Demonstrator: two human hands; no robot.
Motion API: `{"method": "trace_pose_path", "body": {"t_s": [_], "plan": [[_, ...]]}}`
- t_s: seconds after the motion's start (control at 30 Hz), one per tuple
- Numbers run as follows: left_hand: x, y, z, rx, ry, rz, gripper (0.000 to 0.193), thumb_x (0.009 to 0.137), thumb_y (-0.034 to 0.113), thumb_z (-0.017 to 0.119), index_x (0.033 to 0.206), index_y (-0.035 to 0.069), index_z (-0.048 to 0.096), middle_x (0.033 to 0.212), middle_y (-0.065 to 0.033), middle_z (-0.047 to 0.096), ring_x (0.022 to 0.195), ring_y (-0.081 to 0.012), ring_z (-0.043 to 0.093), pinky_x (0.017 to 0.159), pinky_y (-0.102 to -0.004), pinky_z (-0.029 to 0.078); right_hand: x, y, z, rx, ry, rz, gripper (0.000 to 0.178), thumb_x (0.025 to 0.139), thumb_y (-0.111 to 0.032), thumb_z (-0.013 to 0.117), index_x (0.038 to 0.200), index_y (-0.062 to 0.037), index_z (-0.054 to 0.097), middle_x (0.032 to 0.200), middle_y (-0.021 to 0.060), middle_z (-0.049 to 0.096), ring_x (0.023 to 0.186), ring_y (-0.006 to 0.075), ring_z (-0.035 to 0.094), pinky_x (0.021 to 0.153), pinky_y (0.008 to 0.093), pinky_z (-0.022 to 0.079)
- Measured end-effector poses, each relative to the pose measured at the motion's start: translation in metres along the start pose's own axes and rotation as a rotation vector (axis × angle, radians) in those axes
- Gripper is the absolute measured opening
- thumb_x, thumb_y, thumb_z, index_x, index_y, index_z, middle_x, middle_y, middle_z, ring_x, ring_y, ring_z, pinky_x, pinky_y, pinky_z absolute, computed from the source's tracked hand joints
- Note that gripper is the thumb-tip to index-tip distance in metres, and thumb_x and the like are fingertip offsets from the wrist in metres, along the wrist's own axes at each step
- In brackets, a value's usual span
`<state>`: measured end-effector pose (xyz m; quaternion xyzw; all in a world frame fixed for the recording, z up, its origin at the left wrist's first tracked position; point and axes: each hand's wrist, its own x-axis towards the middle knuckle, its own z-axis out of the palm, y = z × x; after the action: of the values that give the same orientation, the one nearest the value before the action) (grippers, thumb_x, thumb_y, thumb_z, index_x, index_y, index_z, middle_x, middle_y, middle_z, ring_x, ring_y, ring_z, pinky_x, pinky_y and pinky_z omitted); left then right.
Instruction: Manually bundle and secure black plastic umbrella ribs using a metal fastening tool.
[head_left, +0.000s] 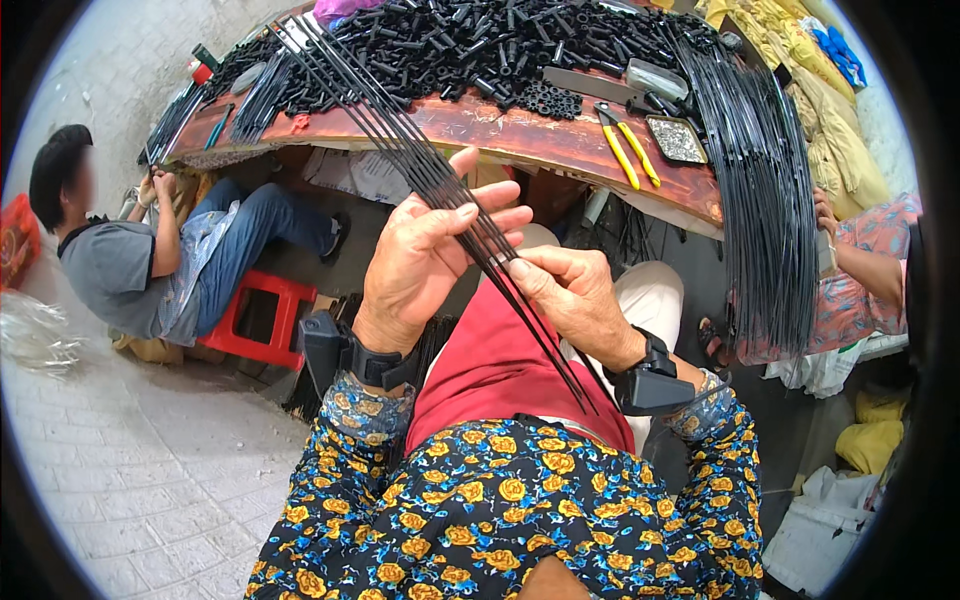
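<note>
A bundle of long, thin black rods [400,145] slants across my lap, its far ends over the table edge and its near ends by my waist. My left hand [410,260] holds it at the middle, the thumb laid on top and the fingers spread behind the rods. Just below, my right hand [580,300] pinches the rods between thumb and fingertips. Beneath both hands lies the red cloth [490,370] on my lap.
A wooden table [440,120] carries a heap of short black tubes [480,45], yellow-handled pliers [625,150], a tray of small metal pieces [676,140] and hanging black rods [765,210]. A seated co-worker [130,240] is at left, beside a red stool [265,315]; another's arm [865,265] shows at right.
</note>
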<state>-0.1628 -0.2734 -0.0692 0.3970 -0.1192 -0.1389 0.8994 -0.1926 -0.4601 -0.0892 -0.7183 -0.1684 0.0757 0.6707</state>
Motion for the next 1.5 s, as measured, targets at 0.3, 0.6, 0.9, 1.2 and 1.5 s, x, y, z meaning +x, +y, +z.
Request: {"method": "trace_pose_path", "body": {"t_s": [0.3,0.6,0.9,1.2,1.5], "plan": [[0.015,-0.007,-0.017,-0.132,0.037,-0.106,0.047,0.097,0.013,0.047,0.140,0.000,0.034,0.129,-0.0286,0.051,0.121,-0.0435,0.051,0.101,-0.0548,0.043,0.013,0.024,0.007,-0.037,0.085,-0.062,0.022,0.095,-0.016,0.058,0.093,0.0033,0.066,0.065,-0.0004,0.052,0.066,0.0055,0.046,0.056,0.0258,0.040],[0.014,0.001,-0.014,-0.088,-0.077,-0.077,0.055,0.096,0.012,0.049,0.146,0.007,0.027,0.131,-0.0295,0.049,0.117,-0.0486,0.052,0.100,-0.0556,0.044,0.022,0.025,0.010,-0.083,0.058,-0.163,0.018,0.089,-0.014,0.065,0.091,0.0038,0.066,0.069,0.0015,0.058,0.064,0.0067,0.050,0.056,0.0266,0.041],[0.015,0.007,-0.021,-0.076,-0.067,-0.146,0.054,0.096,0.013,0.046,0.143,-0.003,0.027,0.133,-0.0314,0.047,0.122,-0.0459,0.049,0.103,-0.0535,0.041,0.011,0.019,0.009,-0.076,0.145,-0.081,0.016,0.089,-0.013,0.064,0.088,0.0026,0.064,0.068,0.0008,0.059,0.062,0.0043,0.050,0.055,0.0239,0.042],[0.018,0.002,-0.025,-0.142,-0.086,-0.167,0.053,0.097,0.016,0.048,0.143,-0.003,0.028,0.134,-0.0323,0.046,0.124,-0.0474,0.047,0.105,-0.0556,0.038,0.005,0.027,0.013,-0.251,0.177,-0.277,0.012,0.083,-0.009,0.067,0.088,0.0009,0.063,0.069,0.0085,0.053,0.060,0.0190,0.049,0.057,0.0308,0.040],[0.032,0.009,-0.033,-0.180,-0.067,-0.153,0.052,0.095,0.012,0.048,0.142,-0.002,0.029,0.133,-0.0279,0.048,0.124,-0.0476,0.047,0.104,-0.0580,0.039,0.012,0.035,0.006,0.416,-0.344,0.325,0.028,0.098,-0.024,0.054,0.105,0.0029,0.059,0.073,0.0045,0.063,0.062,0.0092,0.061,0.056,0.0220,0.050]]}}
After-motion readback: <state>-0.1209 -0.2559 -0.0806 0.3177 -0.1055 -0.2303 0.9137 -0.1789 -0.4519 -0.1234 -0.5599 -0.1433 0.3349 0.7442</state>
